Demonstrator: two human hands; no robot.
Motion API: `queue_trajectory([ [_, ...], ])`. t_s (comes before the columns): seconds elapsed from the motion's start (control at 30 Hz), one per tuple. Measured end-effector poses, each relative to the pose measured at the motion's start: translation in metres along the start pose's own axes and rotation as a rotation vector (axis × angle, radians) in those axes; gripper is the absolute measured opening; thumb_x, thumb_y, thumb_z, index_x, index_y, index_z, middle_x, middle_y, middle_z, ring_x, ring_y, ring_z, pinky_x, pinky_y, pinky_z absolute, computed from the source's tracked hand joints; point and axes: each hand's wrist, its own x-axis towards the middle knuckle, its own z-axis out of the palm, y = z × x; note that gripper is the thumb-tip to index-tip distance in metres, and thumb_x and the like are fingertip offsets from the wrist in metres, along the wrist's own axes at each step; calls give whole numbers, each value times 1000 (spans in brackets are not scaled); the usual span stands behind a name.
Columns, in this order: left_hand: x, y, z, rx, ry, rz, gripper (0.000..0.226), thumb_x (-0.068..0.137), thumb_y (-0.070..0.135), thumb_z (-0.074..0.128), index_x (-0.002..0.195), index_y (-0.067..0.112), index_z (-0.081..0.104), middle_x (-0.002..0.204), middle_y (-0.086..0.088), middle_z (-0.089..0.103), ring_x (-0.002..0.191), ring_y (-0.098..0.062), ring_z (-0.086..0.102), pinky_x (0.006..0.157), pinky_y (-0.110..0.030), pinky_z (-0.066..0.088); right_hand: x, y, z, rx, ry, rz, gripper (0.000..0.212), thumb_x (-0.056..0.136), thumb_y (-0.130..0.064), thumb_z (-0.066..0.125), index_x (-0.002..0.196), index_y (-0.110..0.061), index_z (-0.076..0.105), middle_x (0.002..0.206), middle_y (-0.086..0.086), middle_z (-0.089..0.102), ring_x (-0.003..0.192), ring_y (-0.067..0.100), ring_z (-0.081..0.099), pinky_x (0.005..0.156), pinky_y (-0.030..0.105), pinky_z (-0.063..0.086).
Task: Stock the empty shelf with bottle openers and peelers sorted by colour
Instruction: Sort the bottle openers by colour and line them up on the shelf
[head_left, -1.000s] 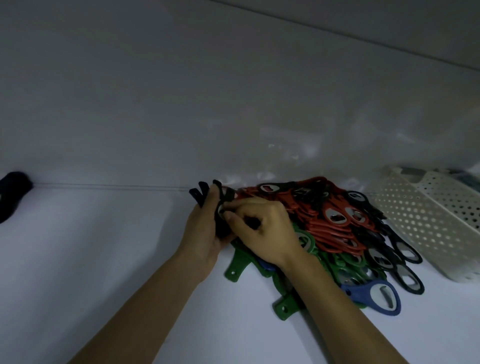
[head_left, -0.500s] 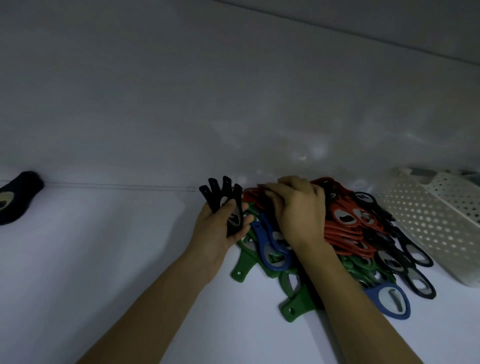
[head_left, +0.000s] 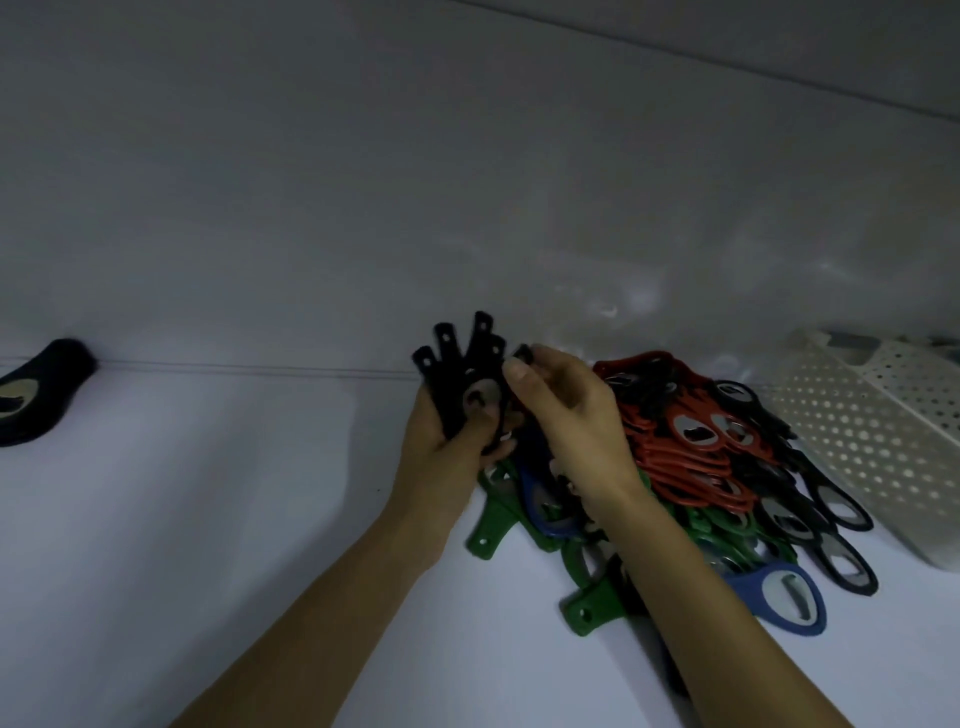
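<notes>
Our left hand (head_left: 447, 460) grips a fan of black plastic bottle openers (head_left: 457, 374), right hand (head_left: 571, 415) pinches another black opener (head_left: 522, 354) beside it.

place: shop | evidence: white shelf (head_left: 208, 519), heap of coloured bottle openers (head_left: 691, 457), perforated basket (head_left: 872, 431)

no readable text, labels or numbers

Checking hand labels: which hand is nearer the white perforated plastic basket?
Right. The right hand is over the mixed-colour opener pile, left of the basket; the left hand, gripping black openers, is farther left.
</notes>
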Motion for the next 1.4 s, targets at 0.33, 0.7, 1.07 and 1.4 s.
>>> queue_trajectory([
  [0.33,-3,-23,-5,809,-105,322,36,91,12,51,126,24,50,102,16,59,93,-1,61,78,-13,51,-7,3,13,131,-105,-44,86,71,-21,78,144,-22,32,118,-4,68,108,10,64,91,25,52],
  [0.7,5,-24,-6,795,49,251,36,92,27,49,127,21,47,87,26,52,74,10,53,62,-1,42,4,-2,40,-75,-46,-81,20,90,-12,63,103,3,63,105,8,70,97,16,67,86,30,54],
  [1.07,-35,40,-22,-45,34,-138,33,82,11,61,113,21,54,106,-1,68,93,-8,67,70,-18,53,-7,-49,63,244,73,68,19,95,-26,55,91,-8,58,81,9,72,73,18,69,74,32,58],
  [1.4,-70,103,-79,-603,396,-224,37,100,28,36,114,6,61,103,-14,68,100,-25,63,87,-35,50,-50,-78,178,669,-79,187,16,78,-20,77,90,-12,70,74,6,71,71,18,70,66,28,56],
])
